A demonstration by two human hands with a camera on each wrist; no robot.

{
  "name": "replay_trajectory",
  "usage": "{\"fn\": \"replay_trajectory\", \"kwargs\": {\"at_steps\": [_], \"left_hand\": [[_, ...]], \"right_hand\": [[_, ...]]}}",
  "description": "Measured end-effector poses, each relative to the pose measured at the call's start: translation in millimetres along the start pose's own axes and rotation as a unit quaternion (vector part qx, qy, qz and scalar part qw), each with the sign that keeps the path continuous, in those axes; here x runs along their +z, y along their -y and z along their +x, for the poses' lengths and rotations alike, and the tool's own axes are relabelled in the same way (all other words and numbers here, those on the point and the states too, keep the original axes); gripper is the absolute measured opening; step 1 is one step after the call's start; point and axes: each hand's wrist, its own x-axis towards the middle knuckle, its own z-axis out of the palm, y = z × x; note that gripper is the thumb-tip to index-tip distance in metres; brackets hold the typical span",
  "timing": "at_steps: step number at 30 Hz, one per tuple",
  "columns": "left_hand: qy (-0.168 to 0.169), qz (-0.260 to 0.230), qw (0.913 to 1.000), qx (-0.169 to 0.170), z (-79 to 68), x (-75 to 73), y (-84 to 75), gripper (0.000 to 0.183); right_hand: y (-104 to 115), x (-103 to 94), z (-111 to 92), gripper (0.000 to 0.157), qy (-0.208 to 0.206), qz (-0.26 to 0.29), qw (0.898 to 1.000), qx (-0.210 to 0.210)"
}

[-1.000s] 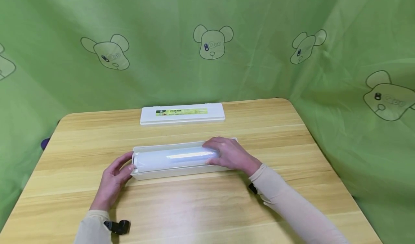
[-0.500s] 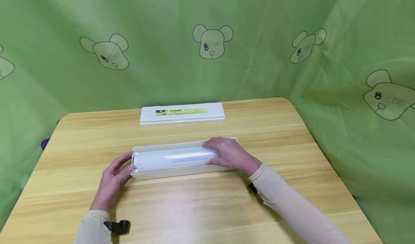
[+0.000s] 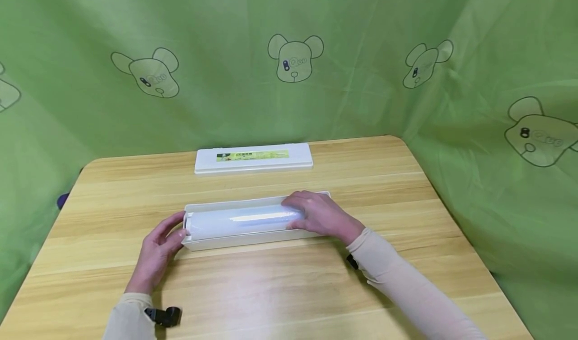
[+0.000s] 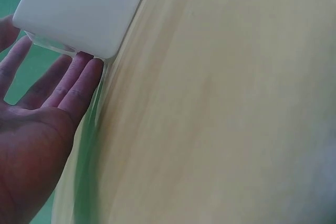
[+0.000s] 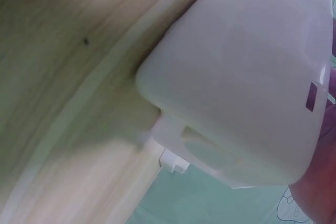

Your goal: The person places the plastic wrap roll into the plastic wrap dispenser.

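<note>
Right hand (image 3: pixel 322 214) is grasping the film roll (image 3: pixel 246 220) inside the white box (image 3: pixel 253 240); left hand (image 3: pixel 155 252) — fingers extended — is touching the box's end. Roll is apparently sitting home; lid (image 3: pixel 254 158) is lying apart, unfitted.

In the head view, the right hand (image 3: pixel 321 214) hid the right end of the film roll (image 3: pixel 239 221), and the finest print on the white lid (image 3: pixel 262 164) was too small to read. The left wrist view cropped the white box (image 4: pixel 86 11) and the left hand (image 4: pixel 39 124).
</note>
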Motion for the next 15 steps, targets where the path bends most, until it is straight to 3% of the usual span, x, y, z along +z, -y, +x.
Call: {"fn": "replay_trajectory", "kwargs": {"at_steps": [15], "left_hand": [[0.0, 0.0, 1.0, 0.004, 0.5, -2.0, 1.8, 0.051]], "right_hand": [[-1.6, -2.9, -1.4, 0.05, -0.007, 0.016, 1.0, -0.007]]}}
